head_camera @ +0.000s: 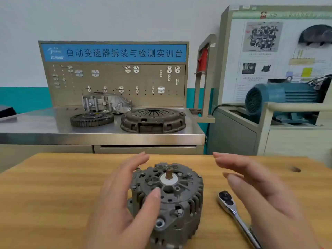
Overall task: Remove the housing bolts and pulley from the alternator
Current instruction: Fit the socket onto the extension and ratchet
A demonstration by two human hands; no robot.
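So the left hand (118, 200) is spread wide at 9 o'clock of the alternator (170, 198), gripping nothing. That sits mid wooden table (53, 194). Housing bolts (180, 211) look still in, and the shaft (169, 173) shows no pulley, so I reckon barely started. The ratchet (231, 209) lies untouched at 4 o'clock, and the right hand (260, 191) hovers open at 3.

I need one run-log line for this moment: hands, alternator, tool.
left hand: open, at alternator | right hand: open, holds nothing | alternator: on wooden table, shaft up | ratchet: lying unheld, right of alternator

Bright even light, soft overall, edges bowed by wide-angle distortion.
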